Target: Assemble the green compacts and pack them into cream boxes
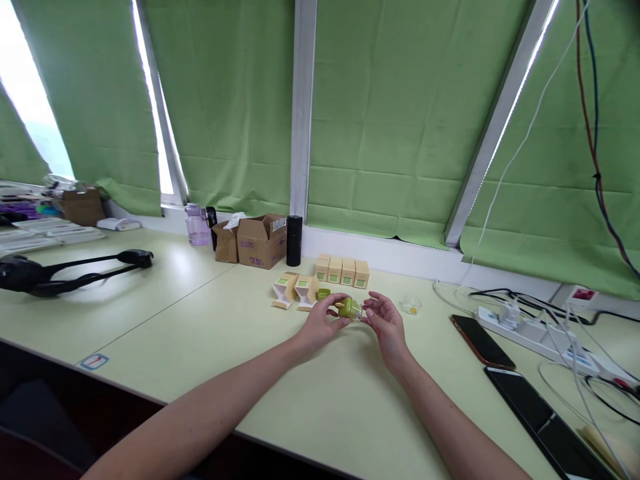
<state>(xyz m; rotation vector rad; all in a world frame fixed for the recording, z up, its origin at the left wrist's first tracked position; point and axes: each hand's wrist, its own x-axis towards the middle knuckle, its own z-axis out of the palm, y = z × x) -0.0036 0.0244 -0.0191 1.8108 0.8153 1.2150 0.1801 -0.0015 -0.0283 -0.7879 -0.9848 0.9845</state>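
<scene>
Green blinds [410,120] hang behind a pale table [190,360], with daylight showing at their edges on the left. From my end I see both hands meeting over the table's middle. On the left hand [320,323], thumb and fingers are closed around a small green container [349,307], which lies on its side between the two hands, its clear end toward the right. I have the right hand [389,328] partly open, fingers loosely curled and fingertips at that clear end; whether they grip it or only brush it, I cannot tell.

Just beyond the left hand I see a green piece [324,293] on the table, and next to it two boxes [307,291] with their flaps open. Behind these, four closed boxes [341,271] stand side by side. Right of the right hand lies a clear piece [411,306] with a yellow bit in it.

Farther out, I make out a black cylinder [295,241], a carton [261,243] and a purple bottle [197,225] toward the back left, and a black frame [90,272] at far left. On my right are a phone [483,341], a larger dark device [540,417] and a power strip [535,335] among cables
</scene>
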